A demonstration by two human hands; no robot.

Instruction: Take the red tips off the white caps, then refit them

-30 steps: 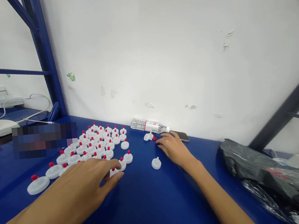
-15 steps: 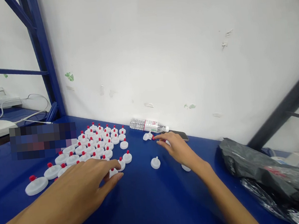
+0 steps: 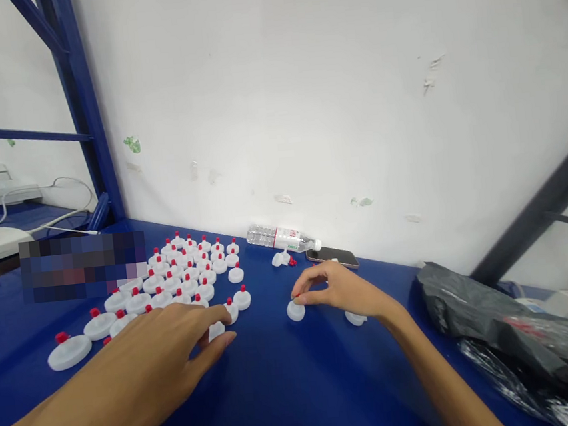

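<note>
My right hand [image 3: 334, 288] pinches a small red cap [image 3: 298, 297], mostly covered by the fingertips, at the spout of a round white lid [image 3: 296, 312]. On the left, my left hand [image 3: 185, 336] hovers low over the near edge of a group of white lids with red-capped spouts [image 3: 164, 298]. Its thumb and index finger are apart, and a white lid [image 3: 216, 331] shows between them. Whether the index fingertip touches the capped lid [image 3: 231, 312] beside it, I cannot tell. Another white lid [image 3: 356, 318] lies partly behind my right wrist.
Loose red caps [image 3: 293, 261] and white pieces [image 3: 281, 259] lie near a clear water bottle [image 3: 282, 238] on its side. A phone [image 3: 332, 257] is by the wall. A grey plastic bag [image 3: 516, 331] fills the right side of the blue table [image 3: 302, 399].
My right hand has moved from the loose red caps nearer to me, onto the white lid, with a red cap in its fingers. My left hand has hardly moved.
</note>
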